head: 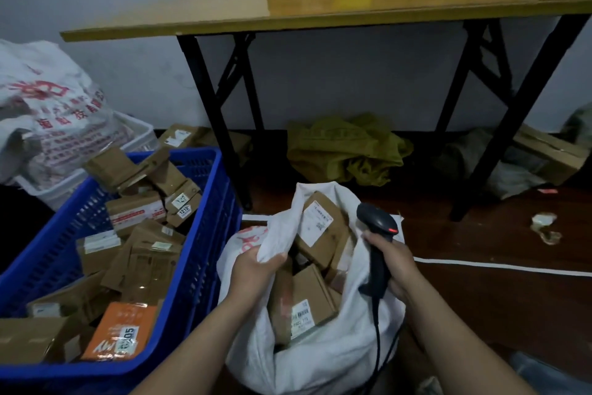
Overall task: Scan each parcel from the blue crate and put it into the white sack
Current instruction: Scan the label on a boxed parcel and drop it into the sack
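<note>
while the left hand clutches the white sack, the right hand clamps the scanner, parcels between both grips

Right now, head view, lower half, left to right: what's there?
Blue crate → left hand gripping the sack rim → scanner in the right hand → paper scrap on the floor.

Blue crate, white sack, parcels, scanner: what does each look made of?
Blue crate: rigid moulded plastic, slotted lattice walls, slight sheen. White sack: probably woven plastic fabric; it bunches where the left hand grips its rim. Parcels: matte brown cardboard, folded flaps, paper labels. Scanner in the right hand: smooth black plastic, seemingly.
</note>
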